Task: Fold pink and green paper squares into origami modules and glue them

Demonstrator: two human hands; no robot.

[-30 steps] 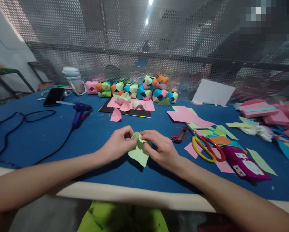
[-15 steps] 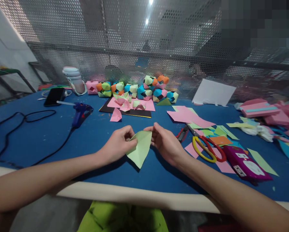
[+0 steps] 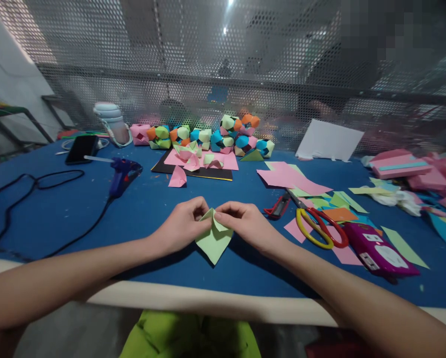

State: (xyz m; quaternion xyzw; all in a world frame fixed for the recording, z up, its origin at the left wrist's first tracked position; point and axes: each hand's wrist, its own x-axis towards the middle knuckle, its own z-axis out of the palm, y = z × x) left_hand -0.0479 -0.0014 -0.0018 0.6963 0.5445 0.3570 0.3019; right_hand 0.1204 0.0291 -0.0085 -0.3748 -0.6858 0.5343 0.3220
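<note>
A light green sheet of folding paper is held just above the blue table near its front edge, one point toward me. My left hand pinches its upper left side between thumb and fingers. On the upper right, my right hand grips the paper, its thumb pressing a folded-over corner toward the middle. Beyond my hands lies a small folded pink paper piece. Further back, several pink and green folded pieces rest on a black board.
Left stands a blue glue gun with its cord, near a phone and a bottle. Right lie scissors, a box cutter, a purple packet and paper scraps. Colourful paper balls line the back.
My right hand has moved left and closed on the green paper. The paper's upper right corner is now folded inward; my left hand keeps its hold.
</note>
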